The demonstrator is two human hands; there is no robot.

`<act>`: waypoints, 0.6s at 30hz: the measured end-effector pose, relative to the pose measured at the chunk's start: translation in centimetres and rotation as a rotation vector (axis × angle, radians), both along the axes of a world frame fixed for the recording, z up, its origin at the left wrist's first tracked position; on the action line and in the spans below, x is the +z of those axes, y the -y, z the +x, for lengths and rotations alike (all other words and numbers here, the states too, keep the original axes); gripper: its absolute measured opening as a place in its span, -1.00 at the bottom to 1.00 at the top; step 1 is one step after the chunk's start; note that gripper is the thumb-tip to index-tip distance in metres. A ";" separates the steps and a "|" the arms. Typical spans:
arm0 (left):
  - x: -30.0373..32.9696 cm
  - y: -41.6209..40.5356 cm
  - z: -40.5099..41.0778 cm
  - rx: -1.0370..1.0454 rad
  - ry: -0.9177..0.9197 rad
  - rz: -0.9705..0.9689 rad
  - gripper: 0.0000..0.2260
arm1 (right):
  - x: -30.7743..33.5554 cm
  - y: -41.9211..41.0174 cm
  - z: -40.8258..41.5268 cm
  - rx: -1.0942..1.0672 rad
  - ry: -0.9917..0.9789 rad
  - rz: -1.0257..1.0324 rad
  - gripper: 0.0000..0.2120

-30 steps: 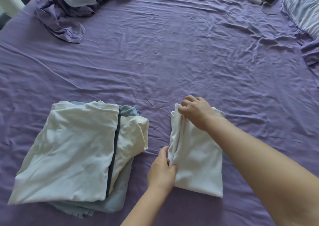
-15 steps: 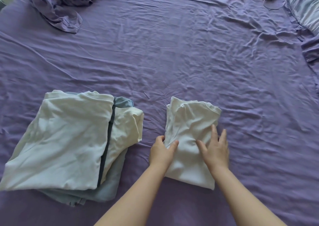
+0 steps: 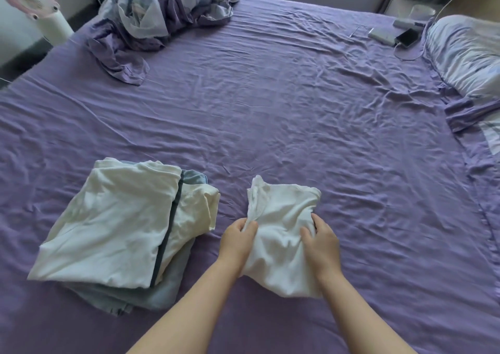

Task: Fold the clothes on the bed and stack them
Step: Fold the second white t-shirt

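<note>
At the far left edge a white and pink fan (image 3: 40, 4) stands beside the bed (image 3: 270, 104), whose purple sheet is soft and creased all over. Near the top left corner lies a crumpled heap of bedding (image 3: 159, 15), purple and pale, loose and shapeless.

Lower left, on the sheet, sits the stack (image 3: 119, 226) of folded clothes: a cream top with a dark stripe down it on top, and a blue-grey garment under it showing at the near and far edges. The layers lie flat but slightly askew.

Just right of the stack, apart from it, is the folded white garment (image 3: 281, 229), a thin, limp cotton piece, rumpled in its middle. The left hand (image 3: 238, 240) pinches its left edge with curled fingers, and the right hand (image 3: 322, 242) grips its right edge the same way, so the two hands are apart with the cloth bunched between them. It looks light and floppy; I judge it would sag and unfold if lifted by one side, so holding both side edges at once, or sliding flat palms under it, should keep the fold while it goes onto the stack.

At the far right lie a phone (image 3: 407, 37) with a cable and a striped pillow (image 3: 468, 53).
</note>
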State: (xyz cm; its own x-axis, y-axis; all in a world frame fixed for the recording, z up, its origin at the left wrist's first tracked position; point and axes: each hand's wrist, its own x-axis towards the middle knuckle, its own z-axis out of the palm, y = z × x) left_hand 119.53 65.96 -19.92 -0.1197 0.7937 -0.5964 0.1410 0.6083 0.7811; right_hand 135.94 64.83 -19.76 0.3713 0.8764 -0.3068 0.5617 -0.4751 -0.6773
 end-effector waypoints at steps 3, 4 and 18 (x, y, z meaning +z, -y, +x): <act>3.1 -0.3 -1.6 0.039 0.006 0.060 -0.82 | 2.5 -0.5 -1.4 0.053 -0.036 0.064 -0.60; 4.3 -0.4 -2.3 0.053 0.006 0.081 -0.83 | 3.4 -0.8 -2.1 0.069 -0.038 0.081 -0.60; 14.8 -1.6 -23.2 0.178 -0.110 0.429 -0.85 | 12.8 -4.0 -22.2 0.152 -0.182 0.458 -0.58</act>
State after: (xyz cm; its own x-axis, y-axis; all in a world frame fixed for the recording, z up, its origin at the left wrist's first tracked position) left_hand 96.31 67.59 -5.07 -0.3203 0.9269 -0.1955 0.1593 0.2562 0.9534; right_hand 113.72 68.84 -6.94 0.2056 0.9759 0.0733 0.4553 -0.0291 -0.8898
